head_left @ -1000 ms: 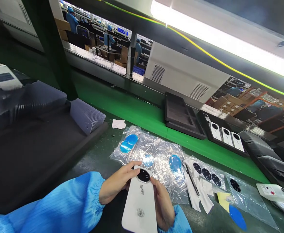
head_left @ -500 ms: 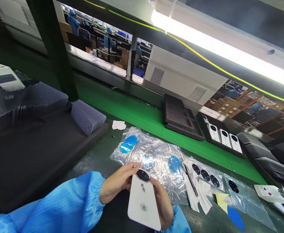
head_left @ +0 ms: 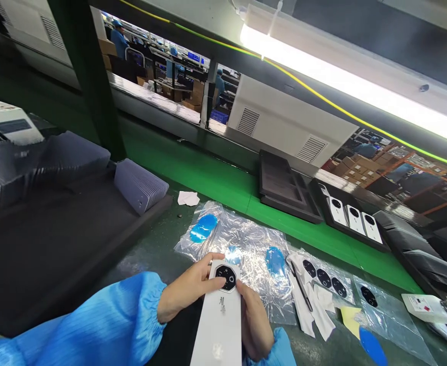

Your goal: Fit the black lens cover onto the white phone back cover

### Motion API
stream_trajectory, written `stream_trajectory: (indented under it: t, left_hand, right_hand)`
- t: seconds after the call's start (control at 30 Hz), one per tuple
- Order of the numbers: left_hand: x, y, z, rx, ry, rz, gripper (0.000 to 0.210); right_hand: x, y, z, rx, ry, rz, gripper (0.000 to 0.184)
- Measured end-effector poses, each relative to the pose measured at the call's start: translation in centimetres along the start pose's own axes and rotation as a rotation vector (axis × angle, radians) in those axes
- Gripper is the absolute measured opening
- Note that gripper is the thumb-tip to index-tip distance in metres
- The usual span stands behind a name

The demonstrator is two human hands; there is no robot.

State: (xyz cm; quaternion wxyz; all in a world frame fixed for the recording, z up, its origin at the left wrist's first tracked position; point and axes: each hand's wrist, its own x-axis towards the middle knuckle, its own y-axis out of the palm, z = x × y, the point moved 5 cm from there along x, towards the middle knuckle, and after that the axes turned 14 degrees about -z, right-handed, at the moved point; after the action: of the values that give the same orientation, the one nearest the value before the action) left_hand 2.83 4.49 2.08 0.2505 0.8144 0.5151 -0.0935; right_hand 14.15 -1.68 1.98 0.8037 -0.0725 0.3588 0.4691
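Closest to us, we hold a white phone back cover (head_left: 219, 320) in both hands, low in the middle of the view above the dark green bench (head_left: 150, 249). Our left hand (head_left: 187, 290) grips its left edge near the black camera ring (head_left: 226, 277); our right hand (head_left: 254, 325) clasps the right edge. Just beyond lie clear plastic bags (head_left: 246, 244) with blue films (head_left: 203, 227), and to the right black lens discs (head_left: 324, 278) on white sheets. Farther back, black trays (head_left: 284, 188) sit on the green belt, one bearing three white covers (head_left: 355, 219).
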Motion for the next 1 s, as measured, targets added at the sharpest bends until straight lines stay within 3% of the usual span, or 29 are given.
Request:
stream_trajectory:
  t: [0.13,0.27,0.43,0.57,0.63,0.8,1.0]
  left_hand:
    - [0.0,0.1,-0.2,0.133,0.102,0.061,0.088]
    - [-0.4,-0.2,-0.7,0.251,0.239,0.023,0.073]
    - [-0.6,-0.3,-0.7,0.336,0.367,-0.002,0.064]
    - [-0.2,-0.9,-2.2,0.272,0.416,-0.003,0.077]
    - [-0.1,-1.2,-4.0,0.129,0.480,0.058,0.076]
    - [-0.7,-0.8,-6.1,-0.053,0.455,0.419,0.064]
    - [0.0,-0.7,-4.9,-0.129,0.418,0.528,0.066]
  right_hand:
    - [1.4,-1.4,-0.3,-0.050,-0.157,-0.075,0.053]
    - [1.5,-0.5,-0.4,-0.140,-0.270,0.062,0.057]
    - [1.2,0.2,-0.5,-0.121,-0.293,0.103,0.055]
    - [0.6,0.1,0.0,-0.064,-0.303,0.041,0.053]
    - [0.4,-0.1,0.3,-0.021,-0.350,-0.014,0.050]
    - [1.2,-0.5,0.1,-0.010,-0.421,-0.042,0.051]
    - [2.6,-1.0,-0.4,-0.010,-0.482,-0.042,0.048]
